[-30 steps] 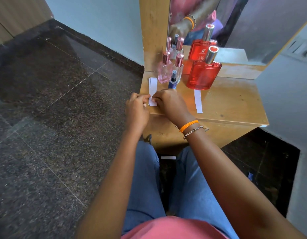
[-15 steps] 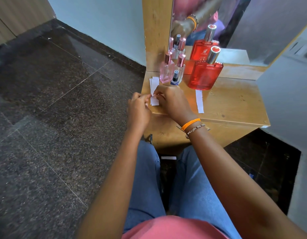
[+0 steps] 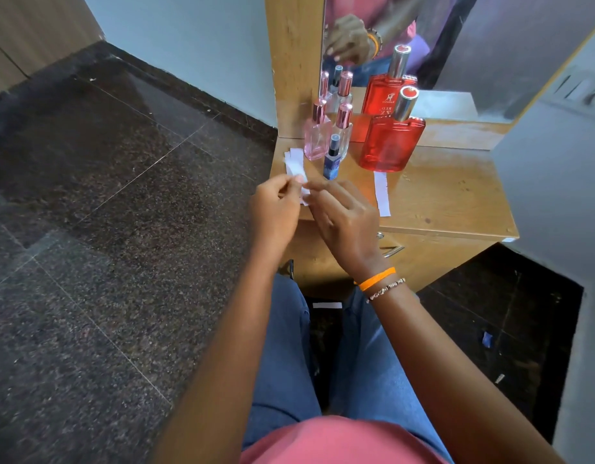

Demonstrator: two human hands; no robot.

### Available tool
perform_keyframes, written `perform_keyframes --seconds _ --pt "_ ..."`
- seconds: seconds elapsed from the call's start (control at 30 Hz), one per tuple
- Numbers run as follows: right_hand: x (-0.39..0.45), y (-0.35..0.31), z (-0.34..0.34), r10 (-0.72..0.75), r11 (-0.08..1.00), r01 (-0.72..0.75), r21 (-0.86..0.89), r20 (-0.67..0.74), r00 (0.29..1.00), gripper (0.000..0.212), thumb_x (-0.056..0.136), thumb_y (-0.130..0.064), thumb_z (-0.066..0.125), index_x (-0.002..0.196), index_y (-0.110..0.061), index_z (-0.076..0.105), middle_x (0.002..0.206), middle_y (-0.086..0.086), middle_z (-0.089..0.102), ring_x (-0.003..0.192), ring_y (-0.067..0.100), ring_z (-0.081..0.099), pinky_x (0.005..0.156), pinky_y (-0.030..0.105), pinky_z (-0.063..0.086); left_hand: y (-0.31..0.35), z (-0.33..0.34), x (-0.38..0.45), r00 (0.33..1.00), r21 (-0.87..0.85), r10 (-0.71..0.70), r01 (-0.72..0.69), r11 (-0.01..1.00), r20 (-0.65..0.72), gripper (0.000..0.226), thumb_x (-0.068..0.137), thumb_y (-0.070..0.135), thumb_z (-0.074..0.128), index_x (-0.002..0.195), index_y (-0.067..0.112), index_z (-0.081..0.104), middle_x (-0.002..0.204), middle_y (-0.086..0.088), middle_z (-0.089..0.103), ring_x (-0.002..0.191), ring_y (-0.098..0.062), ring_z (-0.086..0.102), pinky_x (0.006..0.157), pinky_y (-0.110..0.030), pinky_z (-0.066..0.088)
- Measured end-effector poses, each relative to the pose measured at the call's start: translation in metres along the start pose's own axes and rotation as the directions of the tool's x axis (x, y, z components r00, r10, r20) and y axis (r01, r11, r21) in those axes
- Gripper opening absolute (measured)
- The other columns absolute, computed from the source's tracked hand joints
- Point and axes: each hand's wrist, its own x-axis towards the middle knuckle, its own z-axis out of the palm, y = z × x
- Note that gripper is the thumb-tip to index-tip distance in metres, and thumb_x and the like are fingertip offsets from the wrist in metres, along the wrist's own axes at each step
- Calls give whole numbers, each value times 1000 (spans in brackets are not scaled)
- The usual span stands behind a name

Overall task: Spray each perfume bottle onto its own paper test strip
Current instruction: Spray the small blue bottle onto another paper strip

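On the wooden dressing table (image 3: 440,202) stand a large red perfume bottle (image 3: 389,145), a pink bottle (image 3: 316,135), a clear bottle with a pink cap (image 3: 343,128) and a small blue bottle (image 3: 332,159). A small stack of white paper strips (image 3: 294,162) lies at the table's left edge. One strip (image 3: 382,193) lies in front of the red bottle. My left hand (image 3: 276,209) and my right hand (image 3: 343,219) meet at the near end of the stack, both pinching a strip (image 3: 304,192) between fingertips, slightly raised.
A mirror (image 3: 456,45) behind the bottles reflects them and a hand. A drawer handle (image 3: 391,251) sits under the tabletop. Dark granite floor (image 3: 105,229) spreads to the left. A white strip (image 3: 326,305) lies on the floor between my knees.
Both hands have lifted a little off the table edge, fingers spreading, with a strip pinched between them. The view has shifted slightly.
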Motion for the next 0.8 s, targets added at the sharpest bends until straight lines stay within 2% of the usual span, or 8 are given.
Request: perform_keyframes --seconds 0.07,0.13,0.2,0.27,0.37,0.5,0.6,0.8 --pt "-12 4 -10 35 997 -39 73 46 998 12 90 -8 59 86 -8 70 104 2 71 92 21 60 71 32 51 1 3 -1 999 -76 -38 41 996 35 18 90 17 56 76 15 68 67 3 63 68 -12 57 70 -36 51" --pt "-17 5 -21 211 942 -224 249 75 975 11 88 -9 60 95 -9 68 104 1 68 97 20 61 83 30 50 0 8 -2 995 -61 -44 50 997 94 17 88 16 58 75 15 68 65 5 62 67 -10 56 71 -33 50" --pt "-14 3 -32 513 732 -503 460 113 851 12 88 -10 61 100 -13 63 96 -4 66 92 10 63 82 26 52 0 16 -5 983 -50 -45 54 997 176 18 87 19 62 69 18 67 59 9 58 62 -6 52 68 -28 47" --pt "-10 4 -38 683 503 -639 582 186 706 14 88 -9 64 97 -17 57 85 -4 66 81 5 64 74 26 54 3 26 -9 960 -34 -55 66 997 274 18 86 22 64 69 18 68 57 11 57 58 -2 49 60 -19 40" --pt "-11 21 -45 765 397 -708 584 217 607 20 83 -7 67 86 -22 55 77 7 66 72 18 64 67 44 56 10 44 -17 929 -29 -51 66 997 367 17 86 20 64 72 12 69 53 10 53 50 0 44 53 -15 35" --pt "-15 55 -54 846 419 -797 435 131 517 20 78 -5 71 85 -15 55 82 10 69 70 15 66 65 31 53 17 63 -21 924 -15 -37 46 999 381 14 89 19 59 90 11 70 67 10 61 50 8 52 57 -7 39" --pt "-13 80 -61 831 538 -811 228 18 556 31 75 -4 74 90 -14 49 75 -5 59 65 3 58 60 14 46 14 70 -20 923 39 -49 36 999 381 18 89 24 59 98 14 70 77 9 65 63 4 53 71 -16 45" --pt "-21 106 -58 738 674 -737 -53 10 675 16 75 -4 73 82 -8 58 79 8 63 73 23 59 64 30 45 15 74 -18 924 29 -48 40 999 379 15 88 20 60 99 17 70 83 8 65 70 2 53 77 -20 46"
